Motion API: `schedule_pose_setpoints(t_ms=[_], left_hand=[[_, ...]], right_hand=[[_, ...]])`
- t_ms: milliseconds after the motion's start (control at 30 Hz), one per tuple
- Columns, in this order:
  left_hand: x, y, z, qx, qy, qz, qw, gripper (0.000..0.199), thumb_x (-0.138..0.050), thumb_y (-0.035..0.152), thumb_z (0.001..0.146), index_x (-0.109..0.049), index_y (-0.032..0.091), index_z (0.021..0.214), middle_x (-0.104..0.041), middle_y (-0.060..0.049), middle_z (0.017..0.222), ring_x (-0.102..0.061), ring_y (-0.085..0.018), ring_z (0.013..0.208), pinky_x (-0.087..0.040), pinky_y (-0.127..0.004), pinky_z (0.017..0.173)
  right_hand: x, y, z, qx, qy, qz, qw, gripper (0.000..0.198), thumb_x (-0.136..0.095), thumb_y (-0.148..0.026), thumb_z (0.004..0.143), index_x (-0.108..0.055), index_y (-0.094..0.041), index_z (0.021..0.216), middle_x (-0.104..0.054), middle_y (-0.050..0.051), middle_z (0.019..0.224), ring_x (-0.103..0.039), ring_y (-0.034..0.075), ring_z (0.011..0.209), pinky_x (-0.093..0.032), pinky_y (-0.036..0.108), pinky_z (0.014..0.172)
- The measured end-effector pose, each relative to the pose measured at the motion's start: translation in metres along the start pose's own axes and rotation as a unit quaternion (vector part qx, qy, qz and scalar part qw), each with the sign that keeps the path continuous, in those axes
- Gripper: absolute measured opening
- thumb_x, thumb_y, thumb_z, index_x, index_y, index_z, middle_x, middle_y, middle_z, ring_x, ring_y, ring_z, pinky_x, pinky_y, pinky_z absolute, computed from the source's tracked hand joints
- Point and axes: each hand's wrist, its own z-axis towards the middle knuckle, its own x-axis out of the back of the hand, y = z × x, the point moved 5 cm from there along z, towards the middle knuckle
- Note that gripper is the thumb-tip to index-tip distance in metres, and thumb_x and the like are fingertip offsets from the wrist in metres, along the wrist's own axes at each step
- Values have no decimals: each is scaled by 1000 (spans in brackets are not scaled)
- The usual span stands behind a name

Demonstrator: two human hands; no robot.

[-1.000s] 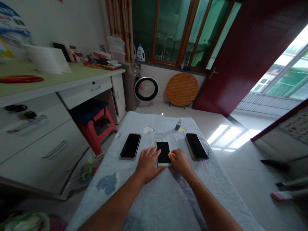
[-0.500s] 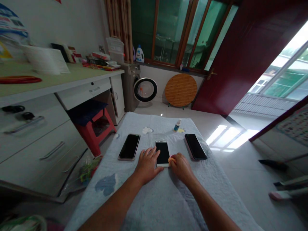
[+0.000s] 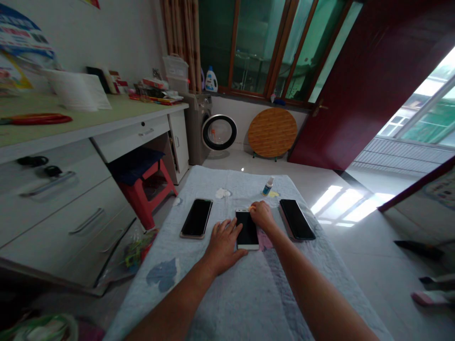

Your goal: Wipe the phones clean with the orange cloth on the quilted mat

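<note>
A white smartphone (image 3: 248,232) with a dark screen lies face up on the cloth-covered table. My left hand (image 3: 222,246) rests flat along its left side, fingers spread, with fingertips over the screen's edge. At the phone's upper right corner, my right hand (image 3: 262,215) is closed around a small orange piece (image 3: 252,208), mostly hidden by the fingers; whether it is cloth or sponge I cannot tell. To the left lies a dark-screened phone in a pale case (image 3: 196,218). Another black phone (image 3: 297,219) lies to the right.
A small spray bottle (image 3: 268,186) stands near the far edge of the pale blue tablecloth (image 3: 227,308). Left of the table are a red stool (image 3: 145,194) and a white desk (image 3: 130,136). Behind, a washing machine (image 3: 199,118) has its door open.
My right hand has moved up the phone's right edge from its lower corner to its upper corner, with the orange piece. My left hand stays on the phone. The view has shifted slightly.
</note>
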Motion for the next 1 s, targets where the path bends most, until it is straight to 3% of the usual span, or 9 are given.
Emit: schedule_pose_setpoints(t_ms=[200, 567, 867, 1000], left_hand=[[-2, -3, 1, -4, 17, -16, 1000, 73, -66, 51, 77, -42, 21, 139, -37, -11, 151, -32, -32, 138, -19, -52, 114], [4, -1, -1, -5, 34, -35, 999, 60, -70, 46, 76, -51, 23, 128, -41, -11, 147, -35, -32, 136, -22, -53, 112], [10, -1, -4, 13, 83, -10, 996, 64, -75, 56, 68, -56, 29, 123, -40, -10, 144, -33, -34, 134, -15, -59, 113], [11, 1, -5, 28, 95, -1, 995, 68, -76, 56, 66, -52, 29, 124, -46, -10, 135, -36, -33, 130, -13, -59, 112]], right_hand=[[3, -14, 15, 73, -40, -23, 996, 32, -45, -23, 89, -73, -16, 103, -68, 14, 101, -61, 21, 92, -40, 29, 82], [-1, -47, 23, 232, -93, -24, 968, 27, -48, -19, 91, -71, -20, 105, -64, 10, 107, -56, 19, 99, -37, 27, 89], [6, -56, -3, 283, -68, -11, 957, 24, -51, -16, 90, -72, -18, 101, -56, 11, 108, -51, 19, 95, -37, 27, 87], [7, -59, -20, 286, -81, 3, 955, 22, -52, -20, 90, -72, -18, 98, -54, 9, 106, -49, 18, 94, -37, 27, 86]])
